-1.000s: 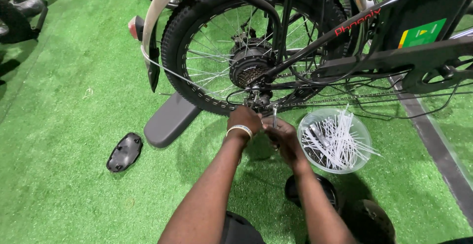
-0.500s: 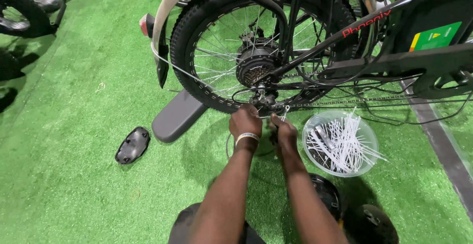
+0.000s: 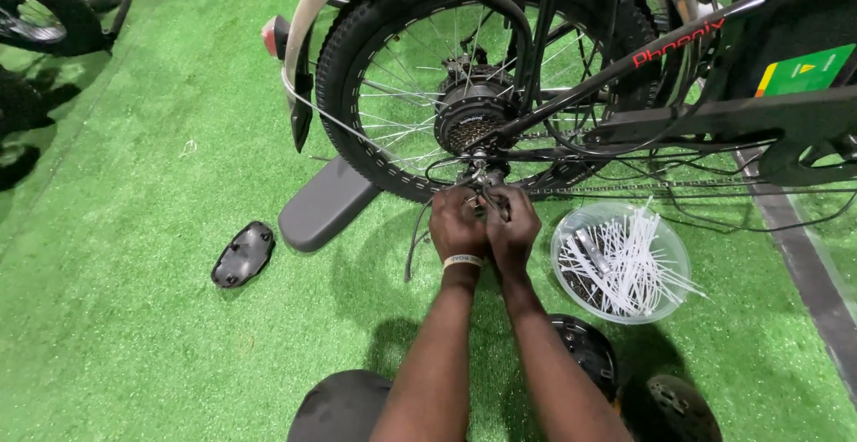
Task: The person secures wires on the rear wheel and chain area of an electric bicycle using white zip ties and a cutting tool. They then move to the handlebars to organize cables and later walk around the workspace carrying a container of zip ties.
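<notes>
Knobby-tyred rear wheel (image 3: 402, 40) — both hands (image 3: 486, 219) at its metal axle.

Surface: green artificial turf (image 3: 134, 335), covering the floor.
Right edge: dark grey strip (image 3: 817, 290) running along the turf.
Wheel: knobby rear bicycle tyre (image 3: 357, 152) resting on the turf.
Beside tyre: flat grey pad (image 3: 323, 205).
Left of pad: small black cover (image 3: 243, 254).
Right: clear round tub (image 3: 571, 295) of white cable ties (image 3: 629, 259).

Your left hand (image 3: 457, 225) and right hand (image 3: 512, 226) are pressed side by side, fingers curled closed, both forearms stretched straight forward from you.
</notes>
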